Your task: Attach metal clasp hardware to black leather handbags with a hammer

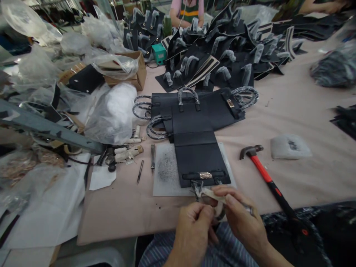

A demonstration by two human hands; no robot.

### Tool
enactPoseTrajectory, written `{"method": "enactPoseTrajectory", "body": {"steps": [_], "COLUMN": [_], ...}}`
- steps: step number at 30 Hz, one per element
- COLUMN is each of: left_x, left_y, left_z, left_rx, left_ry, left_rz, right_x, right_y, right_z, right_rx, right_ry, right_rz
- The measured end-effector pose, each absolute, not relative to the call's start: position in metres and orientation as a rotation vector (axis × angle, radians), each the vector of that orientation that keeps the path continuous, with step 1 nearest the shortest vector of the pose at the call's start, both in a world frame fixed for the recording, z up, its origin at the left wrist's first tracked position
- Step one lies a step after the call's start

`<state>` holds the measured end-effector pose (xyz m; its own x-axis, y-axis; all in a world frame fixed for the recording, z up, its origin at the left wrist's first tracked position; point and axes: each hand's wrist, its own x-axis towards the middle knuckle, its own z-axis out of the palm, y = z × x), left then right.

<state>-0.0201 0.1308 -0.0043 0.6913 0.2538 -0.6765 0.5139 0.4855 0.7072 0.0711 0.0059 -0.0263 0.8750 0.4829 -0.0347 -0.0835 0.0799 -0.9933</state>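
A black leather bag panel (198,155) lies with its lower end on a grey board (164,174) in front of me. It carries a strap with a gold-coloured clasp (205,175). The panel's handle, with loose plastic wrap (197,187) at its base, hangs past the near edge, between my hands. My left hand (193,226) is closed in a pinch at the handle, whose gripped part is mostly covered. My right hand (240,213) is closed around a slim pale object (210,193) with a metal end behind the fingers; its exact kind is unclear.
A claw hammer (263,168) and a whitish block (290,146) lie right. Left are a thin metal rod (140,171), a punch-like tool (152,159) and plastic bags (114,111). More black panels with wrapped handles (219,70) are piled behind; a person (187,13) sits beyond.
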Motion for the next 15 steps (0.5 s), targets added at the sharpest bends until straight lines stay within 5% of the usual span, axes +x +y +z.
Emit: {"method": "enactPoseTrajectory", "body": {"steps": [5,15], "left_x": [-0.014,0.037], "left_y": [0.189,0.228], "left_z": [-0.013,-0.021], "left_rx": [1.299,1.093], "left_ry": [1.083,1.023], "left_rz": [0.213,-0.111], "right_x": [0.114,0.136], "right_y": [0.035,0.048], "right_z": [-0.025,-0.056], "right_rx": [-1.22,-1.145], "right_ry": [-0.233,-0.107], "right_rz": [0.36,0.318]}}
